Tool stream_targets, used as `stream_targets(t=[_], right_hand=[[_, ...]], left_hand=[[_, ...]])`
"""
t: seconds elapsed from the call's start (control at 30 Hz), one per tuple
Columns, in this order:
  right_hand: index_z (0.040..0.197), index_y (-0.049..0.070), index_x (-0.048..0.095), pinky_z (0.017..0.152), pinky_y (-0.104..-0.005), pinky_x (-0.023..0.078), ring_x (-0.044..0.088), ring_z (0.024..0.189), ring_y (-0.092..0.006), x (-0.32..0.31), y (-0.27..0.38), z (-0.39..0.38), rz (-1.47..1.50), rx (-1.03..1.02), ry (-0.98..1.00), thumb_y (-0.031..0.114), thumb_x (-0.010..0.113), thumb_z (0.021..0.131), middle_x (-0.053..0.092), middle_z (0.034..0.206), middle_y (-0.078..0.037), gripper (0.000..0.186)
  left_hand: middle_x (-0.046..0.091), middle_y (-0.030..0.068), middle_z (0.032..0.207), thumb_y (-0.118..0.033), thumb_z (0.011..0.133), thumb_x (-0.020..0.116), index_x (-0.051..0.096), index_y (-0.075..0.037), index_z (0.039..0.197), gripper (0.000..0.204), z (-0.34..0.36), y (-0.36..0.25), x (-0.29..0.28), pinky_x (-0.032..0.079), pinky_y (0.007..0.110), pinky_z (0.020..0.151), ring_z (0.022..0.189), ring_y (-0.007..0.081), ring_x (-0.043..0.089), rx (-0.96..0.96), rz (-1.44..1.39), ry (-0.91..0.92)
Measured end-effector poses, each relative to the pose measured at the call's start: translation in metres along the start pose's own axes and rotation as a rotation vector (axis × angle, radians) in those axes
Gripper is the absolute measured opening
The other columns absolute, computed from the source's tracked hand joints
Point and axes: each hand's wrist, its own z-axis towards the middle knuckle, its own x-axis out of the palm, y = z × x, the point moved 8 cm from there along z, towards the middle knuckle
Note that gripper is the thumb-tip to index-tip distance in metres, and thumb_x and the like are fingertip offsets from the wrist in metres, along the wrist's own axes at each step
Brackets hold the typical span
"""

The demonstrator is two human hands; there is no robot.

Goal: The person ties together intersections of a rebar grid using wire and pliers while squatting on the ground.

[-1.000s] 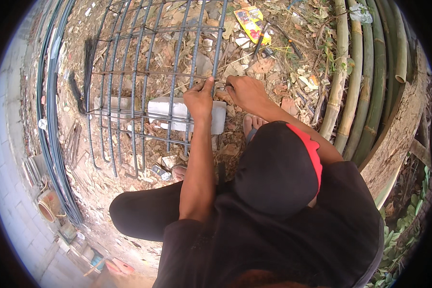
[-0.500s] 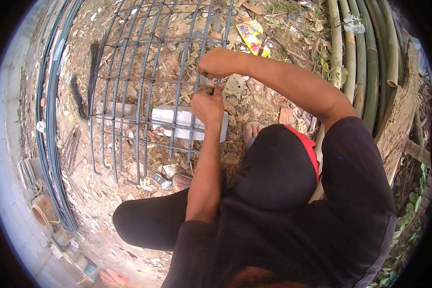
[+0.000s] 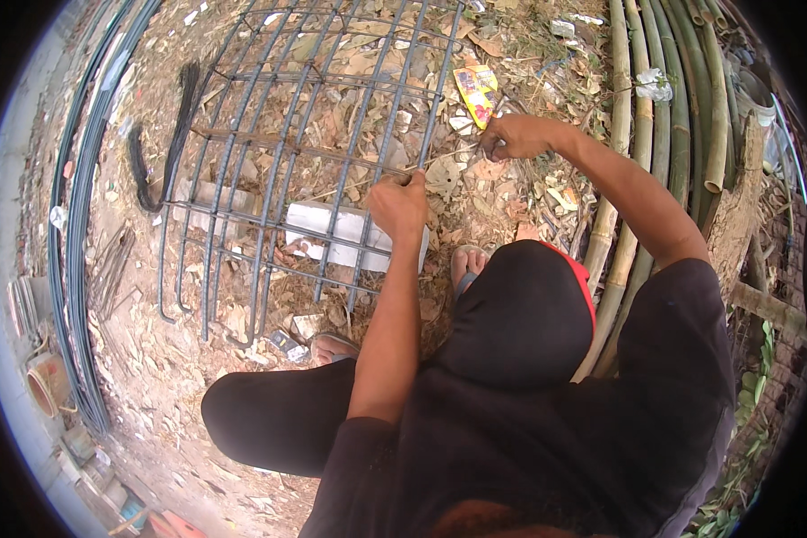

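Cage [image 3: 292,149] of steel bars lies over the ground [image 3: 170,403], its near end above a pale block [image 3: 310,218]. The left hand [image 3: 397,204] is closed on the bar at the cage's right edge; whether it also pinches something else is hidden. The right hand [image 3: 516,137] is just outside that edge, apart from the bars, its fingers bent and narrow; I cannot tell if they hold anything. A yellow packet [image 3: 477,94] lies just beyond it. Dark wires [image 3: 185,108] lie beside the cage's left edge. Farther out, rods [image 3: 79,224] run along the ground's left side and bamboo poles [image 3: 676,134] along its right.
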Motion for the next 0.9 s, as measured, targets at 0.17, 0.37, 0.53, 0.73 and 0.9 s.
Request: stream_targets(t=[0.17, 0.37, 0.53, 0.73, 0.9], right_hand=[[0.094, 0.001, 0.073, 0.081, -0.0382, 0.054, 0.07, 0.092, -0.0224, 0.035, 0.019, -0.037, 0.435, 0.029, -0.102, 0.012, 0.067, 0.088, 0.074, 0.091, -0.011, 0.014], [0.094, 0.0, 0.07, 0.078, -0.0383, 0.054, 0.071, 0.084, -0.0225, 0.043, 0.01, -0.062, 0.185, 0.099, -0.217, 0.007, 0.068, 0.088, 0.071, 0.086, -0.012, 0.009], [0.101, -0.005, 0.068, 0.074, -0.0289, 0.06, 0.069, 0.078, -0.0131, -0.036, 0.043, 0.001, 0.59, 0.102, -0.554, 0.003, 0.065, 0.098, 0.07, 0.083, -0.007, 0.009], [0.102, -0.005, 0.07, 0.068, -0.03, 0.059, 0.071, 0.075, -0.015, -0.067, 0.078, 0.114, 0.352, -0.064, -0.493, 0.0, 0.063, 0.095, 0.073, 0.085, -0.011, 0.012], [0.104, -0.001, 0.074, 0.067, -0.0341, 0.059, 0.075, 0.074, -0.0212, -0.083, 0.104, 0.14, 0.277, -0.156, -0.517, 0.004, 0.064, 0.088, 0.076, 0.087, -0.013, 0.019]], left_hand=[[0.072, 0.0247, 0.078, -0.03, 0.077, 0.082, 0.081, -0.002, 0.085, 0.03, -0.003, -0.001, -0.01, 0.053, 0.051, 0.071, 0.073, 0.0438, 0.07, -0.008, -0.032, -0.027], [0.071, 0.0244, 0.074, -0.03, 0.078, 0.081, 0.081, -0.002, 0.084, 0.029, -0.005, -0.001, -0.005, 0.054, 0.05, 0.07, 0.072, 0.0437, 0.07, 0.012, -0.032, -0.015], [0.071, 0.0251, 0.074, -0.029, 0.077, 0.081, 0.081, -0.001, 0.085, 0.029, -0.002, 0.008, -0.009, 0.054, 0.05, 0.071, 0.072, 0.0431, 0.07, 0.007, -0.008, -0.023], [0.071, 0.027, 0.077, -0.03, 0.075, 0.08, 0.08, -0.001, 0.092, 0.034, -0.004, -0.004, -0.005, 0.054, 0.048, 0.074, 0.074, 0.044, 0.07, -0.021, -0.028, -0.004], [0.071, 0.0265, 0.078, -0.03, 0.074, 0.081, 0.08, -0.001, 0.092, 0.034, 0.001, 0.006, -0.003, 0.054, 0.048, 0.075, 0.073, 0.0444, 0.07, -0.018, 0.052, -0.008]])
